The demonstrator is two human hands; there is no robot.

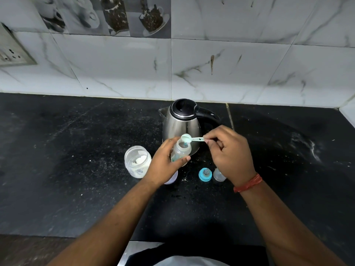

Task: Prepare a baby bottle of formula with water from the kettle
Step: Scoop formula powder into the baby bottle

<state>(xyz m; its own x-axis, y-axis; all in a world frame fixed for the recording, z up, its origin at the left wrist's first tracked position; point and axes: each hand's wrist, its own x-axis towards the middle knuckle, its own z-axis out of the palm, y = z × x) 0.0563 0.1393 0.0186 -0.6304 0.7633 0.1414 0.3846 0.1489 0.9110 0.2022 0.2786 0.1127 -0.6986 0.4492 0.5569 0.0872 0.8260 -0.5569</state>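
My left hand (165, 163) grips a clear baby bottle (181, 149), open at the top and tilted slightly. My right hand (229, 153) pinches the handle of a pale green scoop (189, 138), whose bowl hangs just above the bottle's mouth. Behind them stands a steel kettle (181, 120) with a black lid and handle. To the left, an open clear jar (137, 162) holds white formula powder. A blue bottle ring with teat (205, 174) and a clear cap (219, 175) lie on the counter below my right hand.
The black stone counter (76, 150) is dusted with spilled powder. A white marble-tiled wall (211, 70) runs behind, with a socket plate (11, 54) at the far left. A pale lid (172, 178) peeks from under my left wrist.
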